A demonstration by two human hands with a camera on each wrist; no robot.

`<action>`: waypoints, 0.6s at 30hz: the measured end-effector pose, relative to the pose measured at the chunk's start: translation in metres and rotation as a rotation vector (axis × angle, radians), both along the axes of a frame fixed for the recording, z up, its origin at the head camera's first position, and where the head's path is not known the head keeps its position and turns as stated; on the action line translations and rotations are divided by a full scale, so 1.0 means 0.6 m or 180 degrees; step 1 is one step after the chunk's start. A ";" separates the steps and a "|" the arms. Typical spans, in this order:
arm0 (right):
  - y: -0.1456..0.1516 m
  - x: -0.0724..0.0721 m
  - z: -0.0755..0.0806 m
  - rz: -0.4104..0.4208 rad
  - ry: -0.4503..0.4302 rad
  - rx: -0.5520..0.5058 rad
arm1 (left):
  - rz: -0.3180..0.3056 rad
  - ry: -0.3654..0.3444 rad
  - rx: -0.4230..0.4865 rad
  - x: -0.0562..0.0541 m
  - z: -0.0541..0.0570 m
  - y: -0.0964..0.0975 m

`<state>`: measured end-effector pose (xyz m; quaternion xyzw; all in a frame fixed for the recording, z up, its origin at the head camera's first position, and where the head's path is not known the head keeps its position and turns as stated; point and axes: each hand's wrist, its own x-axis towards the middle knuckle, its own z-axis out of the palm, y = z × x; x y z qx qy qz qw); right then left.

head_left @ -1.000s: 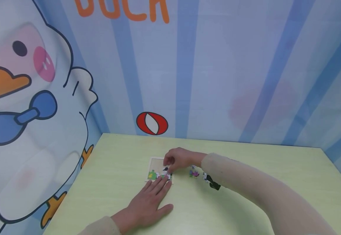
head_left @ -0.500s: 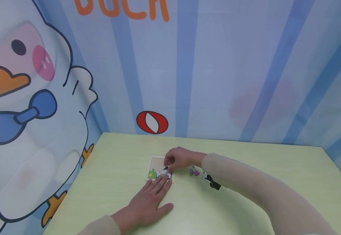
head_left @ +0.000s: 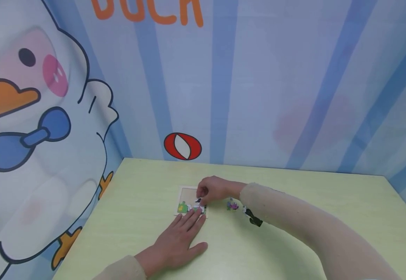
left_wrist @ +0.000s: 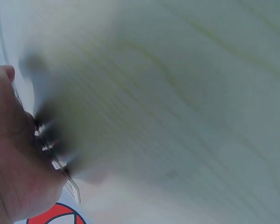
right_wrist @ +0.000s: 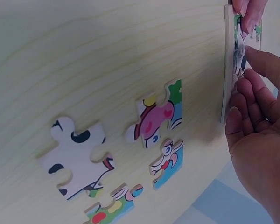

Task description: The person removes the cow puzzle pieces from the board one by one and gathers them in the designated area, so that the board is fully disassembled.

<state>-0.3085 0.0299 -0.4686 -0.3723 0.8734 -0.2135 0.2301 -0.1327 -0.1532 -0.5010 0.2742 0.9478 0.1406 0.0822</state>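
Note:
A shallow jigsaw tray (head_left: pixel 183 189) with a pale rim lies on the table, a green piece (head_left: pixel 182 207) fitted at its near left corner. My left hand (head_left: pixel 178 247) lies flat, its fingertips resting on the tray's near edge and the pieces there. With curled fingers, my right hand (head_left: pixel 214 189) pinches a white-and-black puzzle piece (head_left: pixel 198 200) at the tray's right side. In the right wrist view, its thumb presses on the picture just inside the rim, close to the left fingertips. The left wrist view shows mostly blurred tabletop beside the left hand (left_wrist: pixel 25 154).
Several loose pieces lie right of the tray: a white one with black spots (right_wrist: pixel 77 156), a pink-faced one (right_wrist: pixel 156 119), a blue-edged one (right_wrist: pixel 168 163) and a green one (right_wrist: pixel 114 205). A dark object (head_left: pixel 254 218) shows below the right sleeve. A printed curtain (head_left: pixel 258 85) stands behind the table.
Both hands stay nearly in place, the right still at the same piece on the tray. Only a slight shift of the head view shows.

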 end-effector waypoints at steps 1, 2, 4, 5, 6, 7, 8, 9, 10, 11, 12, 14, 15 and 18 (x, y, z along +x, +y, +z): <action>0.000 0.000 0.000 -0.0003 0.0002 0.0009 | 0.0003 -0.0014 -0.0002 0.000 0.000 0.000; -0.001 -0.001 -0.001 -0.0007 0.0007 0.0026 | 0.0002 -0.0017 0.0004 -0.001 0.000 0.000; -0.001 -0.001 -0.001 -0.0012 0.0008 0.0046 | -0.0013 0.0010 0.0028 0.000 -0.002 0.000; -0.002 -0.001 -0.002 -0.0012 0.0008 0.0054 | -0.0013 0.0015 0.0035 0.001 -0.001 0.000; -0.002 -0.001 -0.002 -0.0018 0.0007 0.0062 | -0.0017 0.0023 0.0044 0.000 -0.002 0.000; -0.002 -0.001 -0.001 -0.0021 0.0002 0.0058 | -0.0025 0.0047 0.0047 0.001 -0.002 0.000; -0.003 -0.001 -0.001 -0.0025 -0.0001 0.0056 | -0.0027 0.0054 0.0059 0.001 -0.002 0.000; -0.003 -0.001 0.000 -0.0027 -0.0008 0.0049 | -0.0028 0.0057 0.0065 0.002 -0.002 0.000; -0.004 0.000 0.001 -0.0028 -0.0008 0.0045 | -0.0019 0.0034 0.0067 0.002 0.001 0.000; -0.004 0.001 0.001 -0.0027 -0.0010 0.0036 | -0.0015 0.0025 0.0065 0.002 0.002 0.000; -0.004 0.002 0.003 -0.0028 -0.0010 0.0029 | -0.0013 0.0016 0.0065 0.002 0.002 0.000; -0.003 0.003 0.005 -0.0018 0.0000 0.0014 | 0.0003 -0.0029 0.0059 0.003 0.006 0.001; -0.003 0.004 0.006 -0.0016 0.0003 0.0007 | 0.0008 -0.0036 0.0047 0.003 0.008 0.001; -0.002 0.007 0.009 -0.0019 -0.0021 -0.0018 | 0.0016 -0.0044 0.0023 0.003 0.008 0.001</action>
